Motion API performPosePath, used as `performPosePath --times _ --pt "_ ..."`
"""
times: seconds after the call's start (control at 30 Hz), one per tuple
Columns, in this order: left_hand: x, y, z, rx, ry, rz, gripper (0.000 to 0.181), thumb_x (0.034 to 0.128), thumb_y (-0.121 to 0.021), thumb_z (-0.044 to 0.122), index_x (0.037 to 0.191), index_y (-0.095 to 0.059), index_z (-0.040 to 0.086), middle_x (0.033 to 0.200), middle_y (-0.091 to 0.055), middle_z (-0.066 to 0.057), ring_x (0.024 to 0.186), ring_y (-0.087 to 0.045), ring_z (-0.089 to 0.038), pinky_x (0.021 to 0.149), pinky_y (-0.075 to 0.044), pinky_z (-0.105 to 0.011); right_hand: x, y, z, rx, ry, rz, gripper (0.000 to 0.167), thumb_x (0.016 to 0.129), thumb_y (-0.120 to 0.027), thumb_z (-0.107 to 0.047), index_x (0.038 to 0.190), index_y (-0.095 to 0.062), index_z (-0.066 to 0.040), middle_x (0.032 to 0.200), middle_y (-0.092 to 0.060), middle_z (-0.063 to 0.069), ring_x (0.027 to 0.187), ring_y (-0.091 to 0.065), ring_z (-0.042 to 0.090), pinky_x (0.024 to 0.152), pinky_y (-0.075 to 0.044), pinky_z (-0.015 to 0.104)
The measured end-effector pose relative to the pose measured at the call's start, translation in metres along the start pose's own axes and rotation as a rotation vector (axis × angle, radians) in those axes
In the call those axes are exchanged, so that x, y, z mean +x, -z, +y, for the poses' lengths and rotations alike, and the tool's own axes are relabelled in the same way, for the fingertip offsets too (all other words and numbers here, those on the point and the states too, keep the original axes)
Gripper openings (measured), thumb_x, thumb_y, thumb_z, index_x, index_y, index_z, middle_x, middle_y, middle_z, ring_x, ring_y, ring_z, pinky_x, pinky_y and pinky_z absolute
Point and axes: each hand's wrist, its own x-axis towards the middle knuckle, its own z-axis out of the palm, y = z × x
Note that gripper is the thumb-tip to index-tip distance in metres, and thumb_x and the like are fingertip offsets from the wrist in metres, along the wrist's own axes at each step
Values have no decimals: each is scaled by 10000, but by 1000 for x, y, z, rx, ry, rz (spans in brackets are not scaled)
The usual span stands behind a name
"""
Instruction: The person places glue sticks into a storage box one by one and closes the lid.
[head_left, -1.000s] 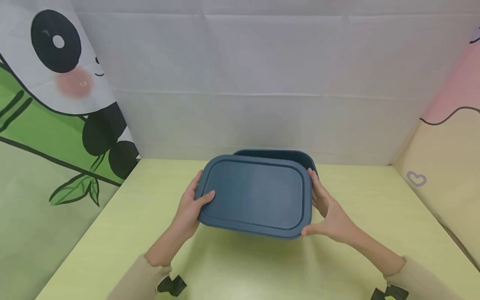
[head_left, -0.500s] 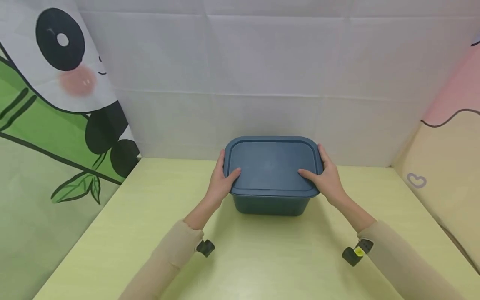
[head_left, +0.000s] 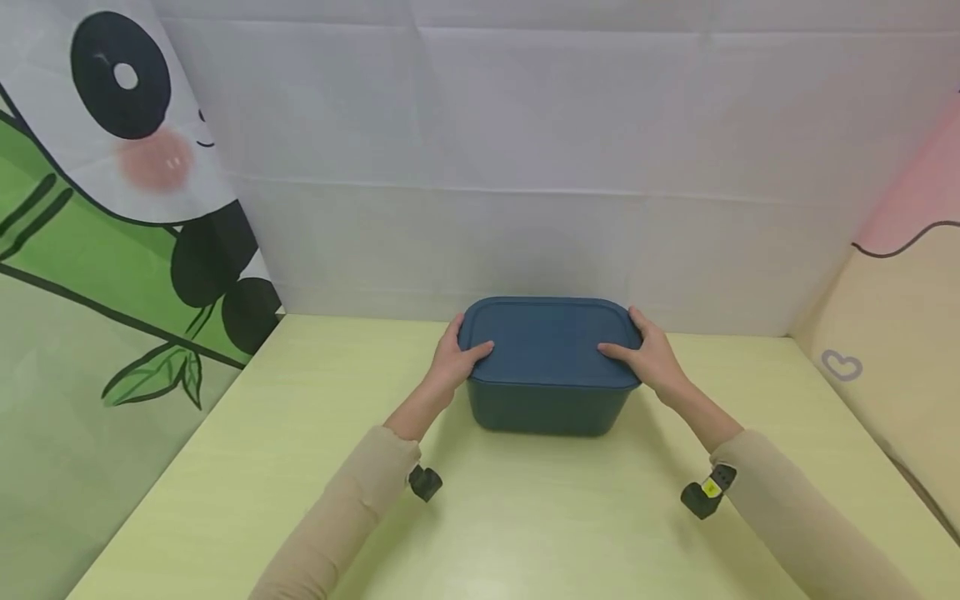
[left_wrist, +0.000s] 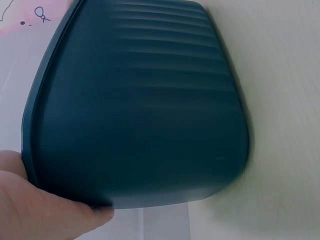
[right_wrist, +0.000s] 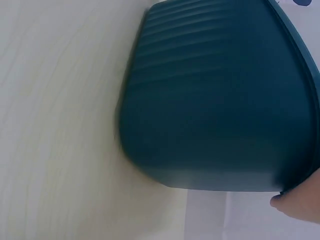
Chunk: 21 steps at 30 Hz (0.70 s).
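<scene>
A dark blue-green storage box (head_left: 551, 410) stands on the yellow table, and its flat lid (head_left: 547, 342) lies over its top. The left hand (head_left: 452, 360) grips the lid's left edge, thumb on the top face and fingers along the side. At the opposite edge the right hand (head_left: 651, 358) holds the lid the same way. Ribbed side walls of the box (left_wrist: 150, 115) fill much of the left wrist view, where fingers reach under the rim. A fingertip (right_wrist: 295, 202) touches the rim's corner in the right wrist view. The inside of the box is hidden by the lid.
The yellow table (head_left: 540, 533) spreads out in front and to both sides. A white cloth wall (head_left: 525, 150) rises close behind the box. Printed cloth panels, one with a panda (head_left: 135, 108), flank the table. Small black devices (head_left: 425, 483) sit at both wrists.
The lid was held tilted in front of the box, then carried back and up over it. Now it has come down onto the box's rim, both hands still holding its edges.
</scene>
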Motion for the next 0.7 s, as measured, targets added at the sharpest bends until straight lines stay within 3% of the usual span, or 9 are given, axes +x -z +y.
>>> performPosePath --times 0.2,0.5,0.6,0.7 --pt "1 -1 -1 21 -4 15 758 867 -615 178 1455 -143 96 1493 -172 -117 1358 -181 -283 1075 -247 -391 1 0 7 6 -12 -34 914 845 -636 -330 1447 -23 -19 1497 -51 198 1357 -99 372 1069 -215 476" --pt "3 -3 -7 29 -19 28 771 855 -631 219 1458 -157 140 1496 -179 -92 1359 -182 -270 1075 -244 -399 -1 -3 11 93 -25 -4 868 855 -631 -285 1457 -44 -65 1503 -72 169 1357 -122 357 1063 -245 454" --pt "3 1 -11 75 -66 -11 817 841 -643 265 1463 -126 146 1510 -129 -75 1372 -138 -256 1081 -224 -421 -2 -3 12 109 -19 -4 866 854 -633 -272 1457 -48 -64 1505 -65 162 1359 -115 355 1064 -241 454" --pt "4 8 -16 200 -176 -66 857 835 -639 341 1465 -96 133 1523 -47 -54 1385 -73 -232 1090 -182 -446 -2 -1 14 88 12 -27 881 850 -635 -267 1454 -31 -53 1508 -35 158 1367 -74 346 1080 -192 467"
